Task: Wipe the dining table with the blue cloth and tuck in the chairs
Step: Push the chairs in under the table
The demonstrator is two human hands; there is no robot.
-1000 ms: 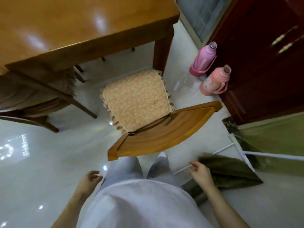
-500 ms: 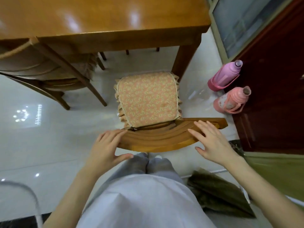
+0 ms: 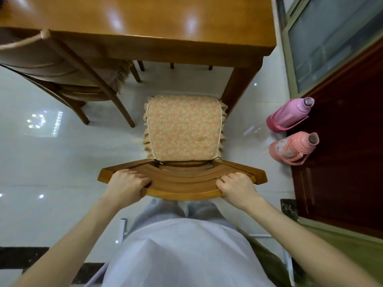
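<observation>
Head view: chair (image 3: 182, 183) seat-first toward table (image 3: 145, 21).

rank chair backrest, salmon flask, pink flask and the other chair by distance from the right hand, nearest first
1. chair backrest: gripped by the right hand.
2. salmon flask: floor, to the right.
3. pink flask: just beyond it.
4. other chair: far left, tucked in.

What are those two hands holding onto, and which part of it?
Both hands grip the wooden chair by the curved top rail of its backrest: the left hand near the rail's left end, the right hand near its right end.
</observation>
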